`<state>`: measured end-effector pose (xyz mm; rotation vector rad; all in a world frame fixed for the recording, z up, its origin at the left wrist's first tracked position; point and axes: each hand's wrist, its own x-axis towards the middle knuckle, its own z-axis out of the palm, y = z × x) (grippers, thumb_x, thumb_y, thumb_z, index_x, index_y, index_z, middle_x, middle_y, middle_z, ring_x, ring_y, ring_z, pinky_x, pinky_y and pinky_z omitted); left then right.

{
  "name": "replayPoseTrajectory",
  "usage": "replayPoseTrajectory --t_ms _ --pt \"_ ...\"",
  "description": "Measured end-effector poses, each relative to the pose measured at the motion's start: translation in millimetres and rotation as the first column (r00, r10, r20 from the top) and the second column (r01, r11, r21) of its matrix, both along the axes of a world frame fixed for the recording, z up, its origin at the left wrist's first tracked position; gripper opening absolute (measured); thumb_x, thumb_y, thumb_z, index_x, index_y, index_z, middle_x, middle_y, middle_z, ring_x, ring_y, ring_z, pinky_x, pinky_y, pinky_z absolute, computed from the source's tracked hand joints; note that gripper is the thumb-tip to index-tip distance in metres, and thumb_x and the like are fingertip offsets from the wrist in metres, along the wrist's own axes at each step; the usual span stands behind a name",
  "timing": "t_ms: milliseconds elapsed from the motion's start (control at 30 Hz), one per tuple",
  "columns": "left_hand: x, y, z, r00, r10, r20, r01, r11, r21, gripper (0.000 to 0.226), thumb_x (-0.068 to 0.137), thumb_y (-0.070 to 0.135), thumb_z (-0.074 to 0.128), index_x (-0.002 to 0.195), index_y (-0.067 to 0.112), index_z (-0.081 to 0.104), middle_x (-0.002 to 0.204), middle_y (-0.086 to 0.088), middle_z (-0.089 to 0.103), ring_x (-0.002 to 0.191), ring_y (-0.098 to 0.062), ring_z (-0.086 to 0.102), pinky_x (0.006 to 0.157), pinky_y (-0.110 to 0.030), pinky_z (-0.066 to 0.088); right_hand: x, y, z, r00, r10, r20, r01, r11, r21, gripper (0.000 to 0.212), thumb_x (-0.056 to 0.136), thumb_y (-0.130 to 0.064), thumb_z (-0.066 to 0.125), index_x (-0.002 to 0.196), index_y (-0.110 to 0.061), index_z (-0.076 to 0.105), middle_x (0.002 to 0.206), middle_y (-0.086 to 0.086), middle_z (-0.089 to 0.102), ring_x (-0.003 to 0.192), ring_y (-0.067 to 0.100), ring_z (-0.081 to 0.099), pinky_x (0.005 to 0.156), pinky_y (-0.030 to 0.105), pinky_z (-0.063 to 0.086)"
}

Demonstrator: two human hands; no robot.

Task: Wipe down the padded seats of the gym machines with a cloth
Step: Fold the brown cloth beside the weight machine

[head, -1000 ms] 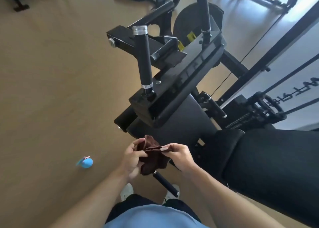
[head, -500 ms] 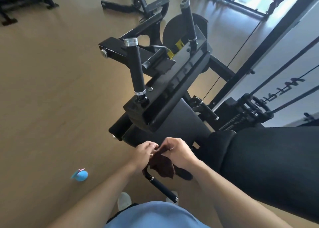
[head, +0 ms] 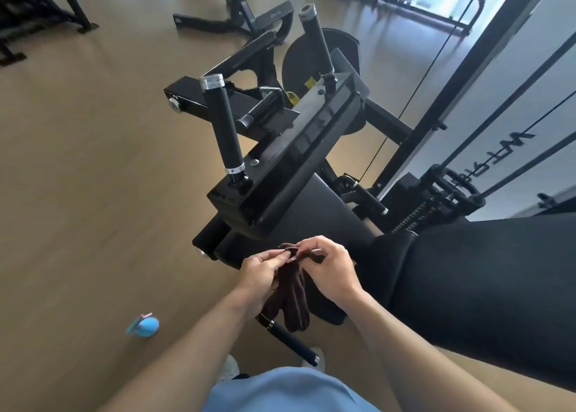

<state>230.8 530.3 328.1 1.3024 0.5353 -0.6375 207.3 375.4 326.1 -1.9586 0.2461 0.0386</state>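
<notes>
A dark brown cloth (head: 293,299) hangs in front of me, pinched at its top edge by both hands. My left hand (head: 260,276) grips the top left of the cloth and my right hand (head: 330,269) grips the top right, fingertips almost touching. Just behind the hands lies the black padded seat (head: 314,221) of a gym machine. A larger black pad (head: 486,290) fills the right side. The cloth hangs free, apart from both pads.
Two upright black handles (head: 223,124) stand on the machine's frame above the seat. A short black bar (head: 291,343) juts out near my feet. A blue object (head: 145,326) lies on the wooden floor to the left. Cables and a black post (head: 452,84) rise at right. More machines stand far back.
My hands have come closer together at the cloth's top edge. The cloth now hangs down longer instead of being bunched. The view has tilted up slightly.
</notes>
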Motion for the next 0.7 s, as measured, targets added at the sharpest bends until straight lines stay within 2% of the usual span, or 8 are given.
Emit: replayPoseTrajectory --t_ms 100,167,233,333,467,567,700 --pt "2 3 -6 0.994 0.089 -0.056 -0.085 0.994 0.071 0.014 0.098 0.018 0.061 0.100 0.011 0.073 0.085 -0.006 0.077 0.084 -0.020 0.072 0.064 -0.028 0.051 -6 -2 -4 1.000 0.004 0.007 -0.004 0.999 -0.043 0.018 0.083 -0.007 0.071 0.080 -0.024 0.071 0.097 -0.013 0.075 0.098 0.007 0.068 0.087 0.021 0.052" --pt "3 5 -6 0.996 0.085 -0.037 -0.081 0.992 0.093 0.013 0.099 0.019 0.059 0.098 0.012 0.069 0.086 -0.005 0.076 0.086 -0.020 0.070 0.067 -0.030 0.049 -10 -4 -7 1.000 0.003 -0.025 -0.004 0.999 -0.050 0.017 0.084 -0.005 0.070 0.079 -0.021 0.068 0.086 -0.009 0.074 0.087 0.008 0.069 0.081 0.022 0.054" --pt "1 6 -5 0.997 0.074 -0.019 -0.072 0.994 0.080 0.013 0.101 0.016 0.055 0.098 0.009 0.066 0.090 -0.010 0.074 0.082 -0.020 0.070 0.067 -0.030 0.050 -12 -3 -7 0.995 0.064 -0.079 -0.063 0.998 0.014 0.015 0.086 -0.004 0.067 0.081 -0.018 0.068 0.081 -0.003 0.076 0.077 0.011 0.072 0.077 0.030 0.059" --pt "-2 4 -4 0.999 0.035 -0.007 -0.034 0.998 0.061 0.019 0.100 0.016 0.055 0.105 0.003 0.069 0.097 -0.016 0.076 0.085 -0.027 0.073 0.069 -0.032 0.056 -12 1 -5 0.982 0.140 -0.127 -0.127 0.986 0.106 0.009 0.092 -0.010 0.067 0.091 -0.017 0.073 0.084 0.003 0.078 0.079 0.020 0.075 0.079 0.040 0.063" --pt "-6 6 -1 0.999 -0.008 0.034 0.010 0.998 -0.065 0.023 0.102 0.011 0.052 0.112 0.005 0.072 0.104 -0.017 0.076 0.089 -0.023 0.076 0.066 -0.026 0.059 -7 5 0 0.986 0.076 -0.150 -0.045 0.979 0.201 0.008 0.095 -0.018 0.070 0.093 -0.023 0.075 0.085 0.011 0.076 0.083 0.029 0.075 0.081 0.047 0.063" --pt "-10 9 0 0.994 -0.048 0.101 0.054 0.997 -0.059 0.023 0.102 0.012 0.052 0.114 0.007 0.071 0.108 -0.017 0.075 0.097 -0.025 0.075 0.074 -0.027 0.060 -7 6 4 0.983 0.031 -0.184 0.026 0.954 0.299 0.005 0.095 -0.016 0.071 0.096 -0.019 0.074 0.087 0.015 0.077 0.081 0.028 0.077 0.081 0.047 0.063" --pt "-13 12 0 0.988 -0.067 0.139 0.075 0.996 -0.054 0.023 0.102 0.011 0.053 0.113 0.009 0.073 0.108 -0.016 0.075 0.099 -0.025 0.074 0.073 -0.026 0.059 -10 4 9 0.967 0.050 -0.252 0.060 0.910 0.411 0.007 0.095 -0.014 0.070 0.101 -0.010 0.068 0.091 0.018 0.077 0.081 0.032 0.077 0.079 0.045 0.062"
